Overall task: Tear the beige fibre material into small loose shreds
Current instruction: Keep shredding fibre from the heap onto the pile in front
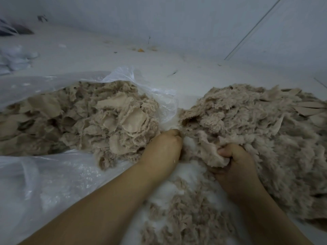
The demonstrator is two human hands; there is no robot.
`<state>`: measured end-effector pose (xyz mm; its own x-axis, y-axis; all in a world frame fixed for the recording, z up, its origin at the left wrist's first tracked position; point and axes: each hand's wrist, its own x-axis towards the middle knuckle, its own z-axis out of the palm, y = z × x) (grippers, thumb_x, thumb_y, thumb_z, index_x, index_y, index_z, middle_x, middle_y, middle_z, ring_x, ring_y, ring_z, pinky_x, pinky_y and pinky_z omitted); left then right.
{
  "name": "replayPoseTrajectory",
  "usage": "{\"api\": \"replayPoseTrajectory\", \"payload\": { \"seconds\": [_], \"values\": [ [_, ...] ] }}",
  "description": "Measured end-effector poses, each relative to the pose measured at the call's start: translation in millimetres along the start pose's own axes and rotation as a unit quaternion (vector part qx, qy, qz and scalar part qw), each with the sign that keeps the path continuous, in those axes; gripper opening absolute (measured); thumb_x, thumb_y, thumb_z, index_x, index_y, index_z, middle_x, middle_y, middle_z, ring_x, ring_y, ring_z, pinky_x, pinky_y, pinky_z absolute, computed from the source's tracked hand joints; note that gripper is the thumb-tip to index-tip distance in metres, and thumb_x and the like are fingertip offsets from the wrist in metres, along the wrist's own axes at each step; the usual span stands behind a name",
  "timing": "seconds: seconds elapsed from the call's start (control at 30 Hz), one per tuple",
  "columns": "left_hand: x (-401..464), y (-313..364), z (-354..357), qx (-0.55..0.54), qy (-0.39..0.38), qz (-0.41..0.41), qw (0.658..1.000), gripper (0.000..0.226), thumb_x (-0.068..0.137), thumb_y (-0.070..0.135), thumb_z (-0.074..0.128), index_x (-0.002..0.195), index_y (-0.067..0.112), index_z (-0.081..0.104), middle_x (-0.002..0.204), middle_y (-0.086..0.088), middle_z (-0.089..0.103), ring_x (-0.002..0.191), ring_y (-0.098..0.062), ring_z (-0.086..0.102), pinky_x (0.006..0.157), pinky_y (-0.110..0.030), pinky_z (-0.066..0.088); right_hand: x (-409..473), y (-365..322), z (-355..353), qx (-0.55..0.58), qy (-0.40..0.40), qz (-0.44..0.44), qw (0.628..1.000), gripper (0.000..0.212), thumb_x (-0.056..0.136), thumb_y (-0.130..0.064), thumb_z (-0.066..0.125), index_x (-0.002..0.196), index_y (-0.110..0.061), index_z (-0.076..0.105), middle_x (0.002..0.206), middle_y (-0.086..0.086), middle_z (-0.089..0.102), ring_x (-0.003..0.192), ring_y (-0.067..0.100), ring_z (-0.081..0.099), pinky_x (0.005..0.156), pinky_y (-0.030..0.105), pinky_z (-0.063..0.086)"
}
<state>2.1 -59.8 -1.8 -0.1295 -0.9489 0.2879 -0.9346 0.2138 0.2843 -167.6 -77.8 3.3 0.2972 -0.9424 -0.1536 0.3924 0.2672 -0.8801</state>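
Head view looks down on 2 bare hands working at the near edge of a heap of beige fibre material (251,121). That heap spreads out beyond and to the outer side of the right hand (233,165), which is clenched round a thick wad of the stuff, thumb curled over the top and the wad bulging out toward the left hand (163,147). Its fingers curl in at the heap's edge just beside the wad and seem to pinch a few fibres there, though the tips are hidden, so what it holds is uncertain.

More beige fibre (85,119), with flatter cloth-like scraps mixed in, fills a clear plastic bag (53,183) lying open beyond and outside the left hand. Fluffier shreds (185,218) lie between the forearms on a white surface (106,55).

Soft, light and springy is how it looks, likely to stretch and fray rather than snap. Woven scraps should resist more than the fluffy parts. Best purchase would be 2 tight pinches close together on 1 clump, pulling apart across the weave.
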Motion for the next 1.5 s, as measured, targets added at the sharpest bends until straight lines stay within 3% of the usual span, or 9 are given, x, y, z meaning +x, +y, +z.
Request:
{"api": "replayPoseTrajectory", "payload": {
  "seconds": [0.2,0.33,0.5,0.67,0.83,0.97,1.1,1.23,1.5],
  "values": [
    [-9.2,4.5,-1.7,-0.007,0.039,0.037,0.999,0.041,0.084,0.004,0.040,0.119,0.002,0.062,0.140,-0.010,0.048,0.107,-0.033,0.059,0.079,-0.043,0.054,0.1,2.1,6.5,-0.026,-0.016,-0.049,0.998,0.052,0.088,0.003,0.041,0.042,-0.017,0.055,0.043,-0.005,0.046,0.036,0.004,0.045,0.036,0.017,0.038],
    [-14.3,6.8,-4.9,-0.111,0.197,0.031,0.974,0.034,0.088,0.013,0.041,0.102,0.002,0.070,0.098,-0.010,0.065,0.086,-0.026,0.060,0.071,-0.038,0.053,3.6,5.0,4.5,0.001,-0.012,-0.050,0.999,0.043,0.087,0.004,0.044,0.047,-0.013,0.048,0.044,-0.003,0.041,0.036,0.005,0.042,0.037,0.018,0.038],
    [-20.1,10.1,5.3,-0.354,0.017,-0.067,0.933,0.030,0.088,0.019,0.060,0.117,0.024,0.064,0.094,0.010,0.067,0.072,-0.005,0.065,0.064,-0.023,0.055,6.9,6.1,3.9,-0.039,-0.014,-0.051,0.998,0.028,0.074,-0.010,0.056,0.050,-0.014,0.041,0.049,-0.001,0.028,0.042,0.009,0.026,0.040,0.022,0.025],
    [-9.2,-1.0,7.0,-0.307,0.125,-0.074,0.940,0.026,0.088,-0.001,0.064,0.075,0.021,0.070,0.057,0.018,0.057,0.045,0.001,0.053,0.054,-0.028,0.054,5.4,3.9,3.7,-0.056,-0.008,-0.047,0.997,0.036,0.074,-0.008,0.052,0.045,-0.018,0.033,0.049,0.000,0.023,0.044,0.012,0.017,0.048,0.032,0.009],
    [-4.1,-6.0,9.4,-0.236,0.164,-0.074,0.955,0.014,0.086,-0.006,0.061,0.079,0.001,0.071,0.062,-0.004,0.064,0.047,0.001,0.049,0.054,-0.032,0.052,-2.6,-0.6,3.3,-0.174,0.025,-0.076,0.981,0.047,0.086,0.017,0.043,0.054,-0.015,0.033,0.039,-0.007,0.046,0.036,0.002,0.045,0.038,0.009,0.031],
    [-7.6,-0.2,4.9,-0.219,0.170,-0.022,0.961,0.023,0.084,-0.009,0.057,0.093,0.003,0.074,0.090,-0.007,0.072,0.077,-0.011,0.062,0.075,-0.023,0.050,-2.9,0.7,7.6,-0.131,-0.019,-0.080,0.988,0.030,0.079,-0.001,0.050,0.054,0.002,0.035,0.050,0.006,0.035,0.046,0.014,0.034,0.049,0.030,0.025],
    [-10.4,9.8,-5.7,-0.357,0.141,-0.078,0.920,0.031,0.095,0.004,0.053,0.120,0.016,0.067,0.115,0.006,0.068,0.098,-0.002,0.064,0.084,-0.014,0.050,0.0,5.8,8.1,-0.122,-0.089,-0.061,0.987,0.024,0.072,-0.004,0.050,0.074,0.020,0.049,0.067,0.020,0.051,0.061,0.025,0.051,0.054,0.029,0.048],
    [-10.8,17.7,-12.9,-0.548,-0.007,-0.090,0.831,0.016,0.094,0.009,0.060,0.106,0.015,0.070,0.083,0.005,0.070,0.059,0.004,0.062,0.054,-0.009,0.045,0.5,5.5,8.2,-0.149,-0.100,-0.069,0.981,0.029,0.069,-0.005,0.051,0.074,0.023,0.047,0.071,0.044,0.045,0.069,0.033,0.050,0.064,0.037,0.047],
    [-15.0,7.5,-12.8,-0.561,0.109,-0.133,0.810,0.020,0.090,0.008,0.066,0.071,0.013,0.070,0.062,-0.028,0.060,0.033,-0.020,0.047,0.039,-0.028,0.043,3.2,5.6,6.4,-0.149,-0.056,-0.070,0.985,0.020,0.067,-0.010,0.051,0.067,0.009,0.048,0.048,0.002,0.034,0.042,0.008,0.031,0.042,0.017,0.031]
  ]
}}
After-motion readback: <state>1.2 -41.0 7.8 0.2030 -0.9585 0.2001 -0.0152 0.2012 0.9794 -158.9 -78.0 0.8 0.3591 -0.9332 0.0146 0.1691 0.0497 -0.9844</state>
